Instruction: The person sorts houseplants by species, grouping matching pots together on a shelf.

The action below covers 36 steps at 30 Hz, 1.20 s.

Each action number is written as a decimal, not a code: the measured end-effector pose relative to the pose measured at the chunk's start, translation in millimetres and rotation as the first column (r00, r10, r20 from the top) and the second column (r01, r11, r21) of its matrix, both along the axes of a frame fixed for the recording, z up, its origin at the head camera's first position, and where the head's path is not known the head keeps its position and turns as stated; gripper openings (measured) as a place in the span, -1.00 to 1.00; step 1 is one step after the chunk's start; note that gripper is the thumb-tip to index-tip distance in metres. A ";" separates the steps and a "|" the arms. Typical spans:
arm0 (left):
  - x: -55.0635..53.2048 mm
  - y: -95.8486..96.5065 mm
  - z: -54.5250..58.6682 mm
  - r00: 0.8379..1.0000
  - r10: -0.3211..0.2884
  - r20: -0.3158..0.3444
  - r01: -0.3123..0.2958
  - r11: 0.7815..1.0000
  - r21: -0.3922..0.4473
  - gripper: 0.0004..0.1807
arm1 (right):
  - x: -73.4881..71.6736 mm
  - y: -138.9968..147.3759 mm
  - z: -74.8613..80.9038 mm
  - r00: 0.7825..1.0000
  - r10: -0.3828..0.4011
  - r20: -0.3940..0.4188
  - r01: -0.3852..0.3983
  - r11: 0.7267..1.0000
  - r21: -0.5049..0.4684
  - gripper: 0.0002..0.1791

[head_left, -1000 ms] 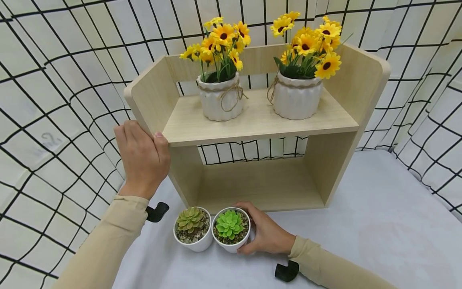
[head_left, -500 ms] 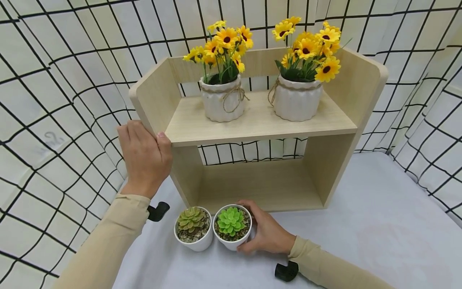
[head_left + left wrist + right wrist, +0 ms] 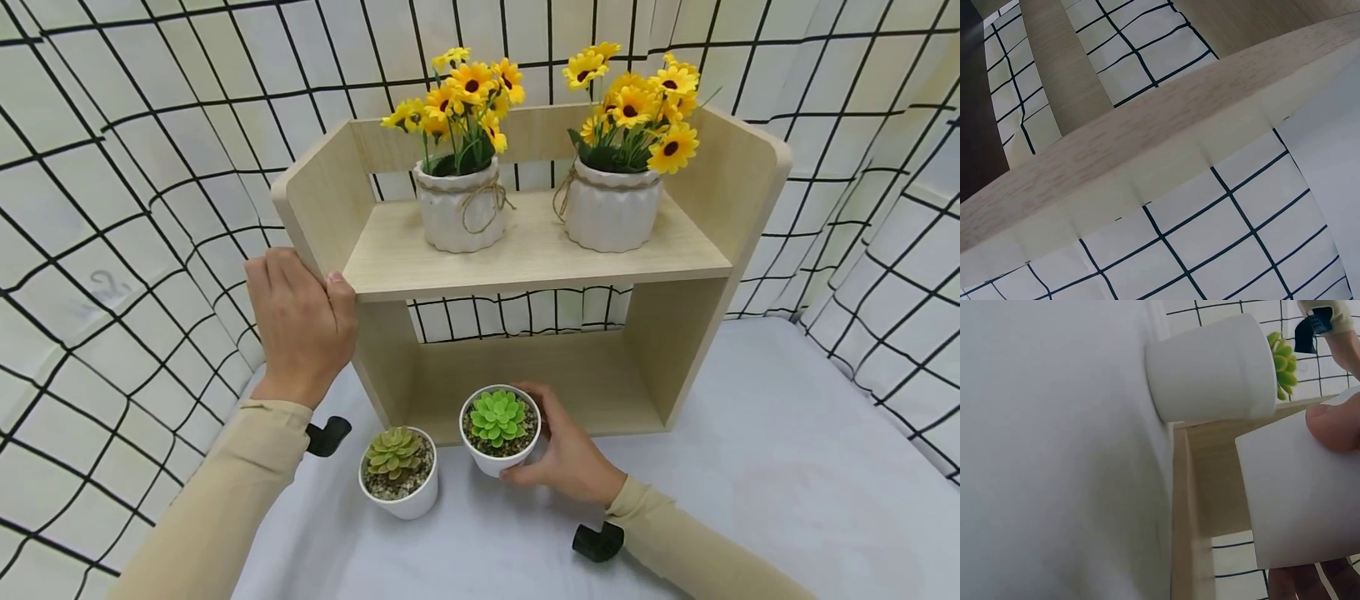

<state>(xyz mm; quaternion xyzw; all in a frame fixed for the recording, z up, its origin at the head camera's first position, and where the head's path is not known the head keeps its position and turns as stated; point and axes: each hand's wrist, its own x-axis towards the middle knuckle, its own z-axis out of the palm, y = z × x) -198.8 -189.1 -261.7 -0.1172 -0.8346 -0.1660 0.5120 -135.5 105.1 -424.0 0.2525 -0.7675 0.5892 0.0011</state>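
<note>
My left hand (image 3: 300, 321) grips the front edge of the left side panel of a light wooden shelf (image 3: 540, 279). My right hand (image 3: 566, 446) holds a white pot with a bright green succulent (image 3: 498, 418), thumb in front and fingers behind. In the right wrist view the held white pot (image 3: 1297, 494) is off the table, in front of the shelf's lower opening. A second potted succulent (image 3: 401, 483), duller green, stands on the table to its left, also seen as a white pot (image 3: 1210, 372) in the right wrist view.
On the upper board stand two white pots of yellow flowers, a left flower pot (image 3: 461, 208) and a right flower pot (image 3: 613, 212), tied with twine. A white cloth with a black grid (image 3: 127, 192) surrounds the shelf. White cloth (image 3: 780, 483) covers the table.
My right hand has lifted the bright green succulent and moved it up and right, away from the other pot, toward the shelf's lower opening. The left hand keeps its grip on the panel.
</note>
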 end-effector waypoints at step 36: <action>-1.0 -0.9 -0.6 1.000 0.010 0.021 -0.010 1.000 -0.017 -0.51 | -62.8 58.3 -14.6 0.923 -0.384 -0.023 0.384 0.924 -0.004 0.24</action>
